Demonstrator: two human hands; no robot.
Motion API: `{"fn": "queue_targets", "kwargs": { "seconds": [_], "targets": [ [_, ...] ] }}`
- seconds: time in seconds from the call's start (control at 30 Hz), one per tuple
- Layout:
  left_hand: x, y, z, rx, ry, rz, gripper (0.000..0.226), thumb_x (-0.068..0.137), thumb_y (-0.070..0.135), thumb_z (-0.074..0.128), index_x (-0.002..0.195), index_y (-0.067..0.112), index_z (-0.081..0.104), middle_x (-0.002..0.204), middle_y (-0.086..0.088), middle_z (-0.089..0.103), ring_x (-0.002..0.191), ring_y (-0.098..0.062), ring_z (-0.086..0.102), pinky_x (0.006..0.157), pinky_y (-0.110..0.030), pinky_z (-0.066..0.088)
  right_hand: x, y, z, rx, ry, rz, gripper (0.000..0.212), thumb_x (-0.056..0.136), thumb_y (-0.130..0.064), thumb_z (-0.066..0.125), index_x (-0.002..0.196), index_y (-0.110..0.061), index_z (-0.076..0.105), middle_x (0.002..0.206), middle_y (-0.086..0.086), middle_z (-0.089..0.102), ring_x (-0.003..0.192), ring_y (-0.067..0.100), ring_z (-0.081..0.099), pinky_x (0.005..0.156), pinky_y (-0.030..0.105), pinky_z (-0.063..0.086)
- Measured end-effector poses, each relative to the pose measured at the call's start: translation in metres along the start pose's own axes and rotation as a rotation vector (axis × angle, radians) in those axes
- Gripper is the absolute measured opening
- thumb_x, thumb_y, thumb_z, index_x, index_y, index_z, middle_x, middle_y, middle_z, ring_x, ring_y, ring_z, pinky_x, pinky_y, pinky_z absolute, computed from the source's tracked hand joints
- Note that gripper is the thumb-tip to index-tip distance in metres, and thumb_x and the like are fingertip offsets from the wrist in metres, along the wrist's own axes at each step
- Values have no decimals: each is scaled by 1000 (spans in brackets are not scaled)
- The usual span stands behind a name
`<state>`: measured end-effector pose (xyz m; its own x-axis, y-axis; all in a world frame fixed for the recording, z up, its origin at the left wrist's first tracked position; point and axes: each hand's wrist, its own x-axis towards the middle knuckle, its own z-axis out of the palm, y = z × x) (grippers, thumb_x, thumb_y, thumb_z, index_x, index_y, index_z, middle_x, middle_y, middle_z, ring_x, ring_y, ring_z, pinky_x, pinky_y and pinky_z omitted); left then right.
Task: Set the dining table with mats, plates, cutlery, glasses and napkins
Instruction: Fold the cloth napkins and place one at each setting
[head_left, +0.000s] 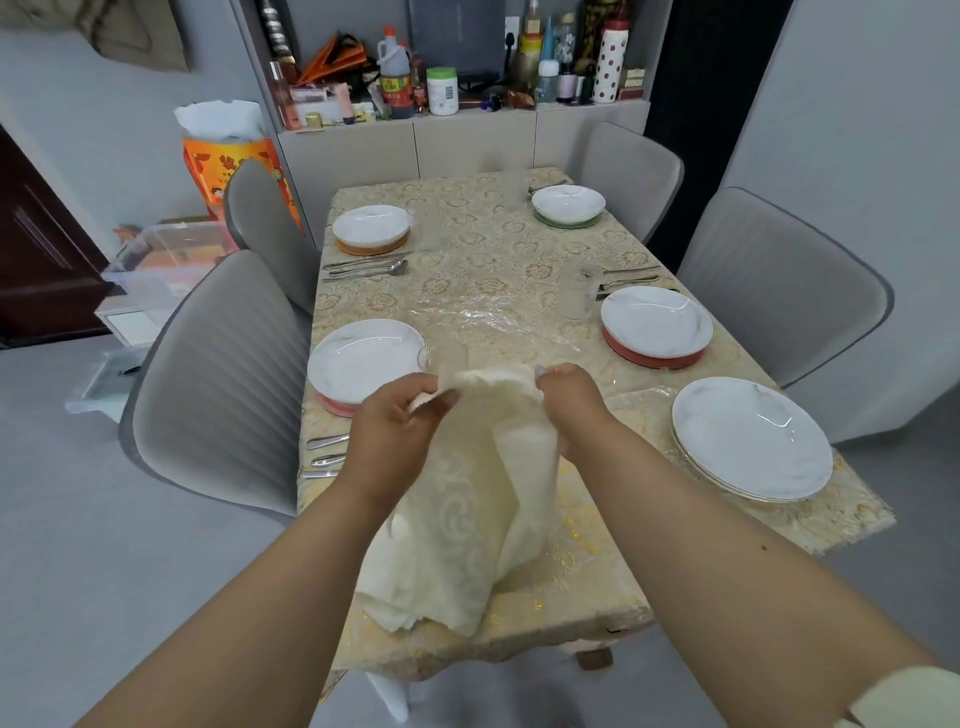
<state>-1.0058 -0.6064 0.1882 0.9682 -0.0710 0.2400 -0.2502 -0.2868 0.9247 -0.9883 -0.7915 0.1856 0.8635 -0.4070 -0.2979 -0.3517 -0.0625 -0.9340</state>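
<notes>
Both my hands hold up a cream embossed napkin (467, 509) by its top edge above the near end of the table (488, 260). My left hand (395, 421) pinches one upper corner, my right hand (576, 405) pinches the other. The cloth hangs down with its lower folds resting on the table. White plates sit on round mats: near left (363, 358) on pink, far left (370, 226) on orange, far right (568, 203) on green, mid right (655, 321) on red. A stack of plates (750, 436) lies at the near right without a mat. Cutlery (363, 267) lies beside the far left plate.
A glass (576, 296) stands by the mid right plate, with cutlery (628, 278) beyond it. More cutlery (324, 457) lies at the near left edge. Four grey chairs (218, 384) surround the table. A cluttered sideboard (467, 88) stands behind it.
</notes>
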Motion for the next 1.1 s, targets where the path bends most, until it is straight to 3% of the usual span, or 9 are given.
{"fn": "queue_targets", "kwargs": {
  "seconds": [0.1, 0.23, 0.33, 0.53, 0.63, 0.7, 0.83, 0.97, 1.1],
  "targets": [
    [4, 7, -6, 87, 26, 32, 39, 93, 27, 61, 72, -3, 46, 65, -2, 36, 57, -7, 30, 52, -21, 26, -3, -1, -12, -42, -56, -110, 29, 94, -34, 57, 72, -17, 49, 70, -1, 48, 64, 15, 44, 62, 28, 36],
    [11, 11, -9, 59, 85, 30, 34, 97, 28, 55, 72, 8, 45, 73, -4, 42, 64, -7, 38, 61, -22, 34, -8, 7, -22, -34, -395, -103, 28, 80, -39, 74, 73, -16, 60, 72, 3, 58, 66, 17, 53, 60, 27, 42],
    [14, 10, -12, -140, 120, -57, 32, 94, 40, 51, 90, 9, 54, 86, -18, 54, 78, -21, 49, 72, -46, 45, 1, 14, -32, 106, -181, 11, 29, 83, -30, 73, 71, -9, 57, 77, 9, 53, 71, 19, 50, 63, 29, 40],
    [22, 5, -11, -272, 277, -315, 36, 98, 47, 43, 122, 23, 54, 122, -1, 61, 112, -19, 58, 102, -41, 45, -8, 9, -35, 560, -115, 51, 8, 93, -11, 58, 100, -7, 58, 87, 7, 65, 76, 19, 65, 74, 35, 52],
    [29, -1, -20, -246, 369, -357, 48, 95, 53, 40, 130, 21, 48, 126, -4, 60, 117, -24, 57, 103, -49, 44, -9, 7, -37, 382, -6, -64, 19, 87, -15, 65, 103, -12, 55, 93, 8, 58, 77, 14, 60, 73, 32, 50],
    [31, 1, -20, -275, 382, -369, 39, 99, 46, 41, 127, 20, 50, 121, -5, 62, 111, -24, 60, 99, -48, 47, -15, 10, -37, 107, -240, -197, 37, 70, -32, 78, 102, -24, 61, 100, -3, 63, 80, 7, 60, 72, 23, 49],
    [24, 16, 0, -429, 284, -472, 29, 102, 37, 42, 123, 19, 50, 105, -4, 64, 89, -17, 63, 71, -29, 53, -33, 16, -11, -423, -584, -280, 27, 70, -23, 84, 79, -22, 59, 74, -11, 52, 65, -1, 46, 61, 13, 37],
    [11, 18, -6, -310, 113, -415, 46, 88, 44, 65, 120, 16, 46, 100, -1, 60, 89, -17, 62, 71, -32, 52, -29, 20, -10, -87, -511, -63, 13, 81, -13, 74, 89, -8, 66, 80, 8, 60, 72, 17, 55, 69, 26, 45],
    [-17, -3, 5, -176, -278, -210, 56, 52, 23, 90, 103, 21, 66, 98, 2, 72, 88, -6, 66, 75, -25, 53, -32, 24, -1, 418, -636, 265, 38, 85, -16, 63, 118, 2, 60, 107, 21, 63, 93, 31, 64, 84, 41, 53]
  ]
}}
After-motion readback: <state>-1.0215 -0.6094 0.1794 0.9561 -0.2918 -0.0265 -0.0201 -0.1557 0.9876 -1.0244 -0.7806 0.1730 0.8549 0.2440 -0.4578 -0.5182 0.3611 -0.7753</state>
